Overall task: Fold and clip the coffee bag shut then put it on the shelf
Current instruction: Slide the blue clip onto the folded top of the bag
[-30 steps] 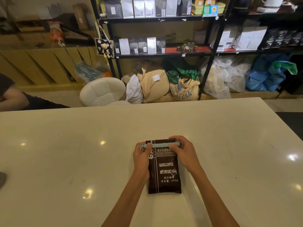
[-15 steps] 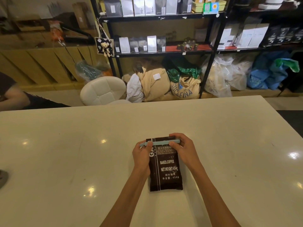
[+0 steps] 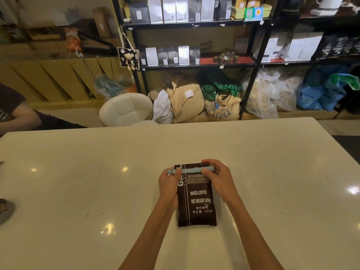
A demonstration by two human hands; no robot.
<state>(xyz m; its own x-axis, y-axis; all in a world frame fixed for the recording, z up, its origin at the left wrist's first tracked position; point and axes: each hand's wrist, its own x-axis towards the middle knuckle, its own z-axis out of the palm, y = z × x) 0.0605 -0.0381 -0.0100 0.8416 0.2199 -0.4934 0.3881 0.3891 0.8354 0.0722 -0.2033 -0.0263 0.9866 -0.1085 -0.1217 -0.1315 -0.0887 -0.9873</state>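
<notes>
Pressing long pale-blue plastic clip [image 3: 191, 169] across folded top of dark brown foil coffee bag [image 3: 195, 199], lying flat lower centre on cream table [image 3: 78, 191]. Left hand [image 3: 169, 185] and right hand [image 3: 218, 178] pinch clip ends, likely snapping it closed.

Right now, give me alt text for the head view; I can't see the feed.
Both hands press a pale blue clip across the folded top of a dark coffee bag lying flat on a white table: the left hand at one end, the right hand at the other. Black shelves of coffee bags stand beyond the table.
</notes>
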